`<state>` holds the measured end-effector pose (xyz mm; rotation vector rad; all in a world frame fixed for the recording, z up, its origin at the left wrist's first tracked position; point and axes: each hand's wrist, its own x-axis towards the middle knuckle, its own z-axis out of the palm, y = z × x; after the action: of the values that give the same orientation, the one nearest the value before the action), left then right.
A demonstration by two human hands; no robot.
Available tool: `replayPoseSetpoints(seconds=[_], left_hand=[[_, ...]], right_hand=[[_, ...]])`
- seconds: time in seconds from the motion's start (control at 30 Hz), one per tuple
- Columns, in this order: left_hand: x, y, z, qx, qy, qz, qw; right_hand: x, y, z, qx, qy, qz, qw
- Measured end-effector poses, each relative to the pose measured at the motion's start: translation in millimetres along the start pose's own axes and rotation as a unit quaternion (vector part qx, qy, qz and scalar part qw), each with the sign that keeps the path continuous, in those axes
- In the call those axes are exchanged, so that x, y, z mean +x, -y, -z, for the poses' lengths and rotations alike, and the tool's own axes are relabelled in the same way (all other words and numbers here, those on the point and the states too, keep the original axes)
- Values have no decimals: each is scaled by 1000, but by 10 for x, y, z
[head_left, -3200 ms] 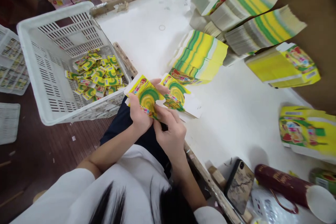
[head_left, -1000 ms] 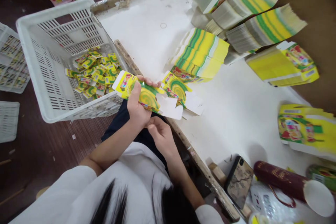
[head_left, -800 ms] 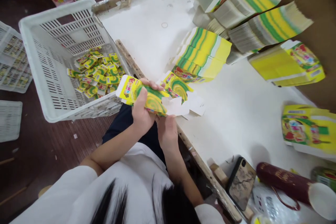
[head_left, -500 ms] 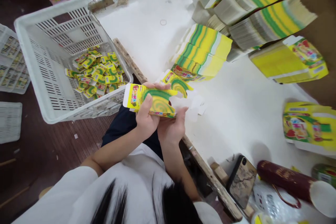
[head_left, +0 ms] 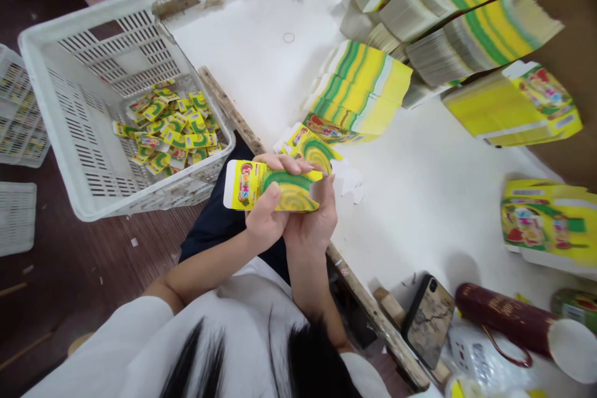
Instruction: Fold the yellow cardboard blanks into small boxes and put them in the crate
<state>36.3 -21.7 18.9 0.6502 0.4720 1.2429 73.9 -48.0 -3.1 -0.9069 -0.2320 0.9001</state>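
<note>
Between both hands is a small yellow and green printed carton (head_left: pixel 247 185), with a white flap at its left end. My left hand (head_left: pixel 268 214) is wrapped round its left and middle part, thumb on the front face and fingers over the top edge. At the carton's right end my right hand (head_left: pixel 312 221) grips it, its fingers partly hidden behind. Just beyond the hands, another printed carton (head_left: pixel 317 152) lies on the white table (head_left: pixel 392 199), beside a fanned stack of flat cartons (head_left: pixel 357 90).
Left of the table stands a white plastic basket (head_left: pixel 77 155) with many small folded cartons (head_left: pixel 172 130) inside. More carton stacks (head_left: pixel 485 31) stand at the back right. A phone (head_left: pixel 428 320) and a dark red flask (head_left: pixel 504 317) lie at the front right.
The carton has moved slightly right and down, and its lower printed side no longer shows. My right hand's fingers have closed in on its right end, where white flaps stuck out before.
</note>
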Motion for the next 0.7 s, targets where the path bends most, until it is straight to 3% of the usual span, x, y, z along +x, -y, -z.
replayPoseSetpoints(seconds=[0.17,0.27,0.37,0.47,0.6,0.7], left_hand=[[-1,-5,-10,-7,7,1,1000],[10,-10,-11,-15,-2,8,1000],[27,-22,-2,-20,-10,2,1000],[51,-36,21,-10,-20,2,1000],[68,-55,44,1,-27,-4,1000],[62,-78,30,-3,-30,4,1000]], right_hand=[[-64,84,-72,71,-27,-35,996],[-120,54,-127,57,-27,-25,998],[-151,-11,-103,0,-12,59,998],[-139,-24,6,-93,42,133,986],[-119,38,118,-210,125,127,961],[-158,58,87,-251,110,166,947]])
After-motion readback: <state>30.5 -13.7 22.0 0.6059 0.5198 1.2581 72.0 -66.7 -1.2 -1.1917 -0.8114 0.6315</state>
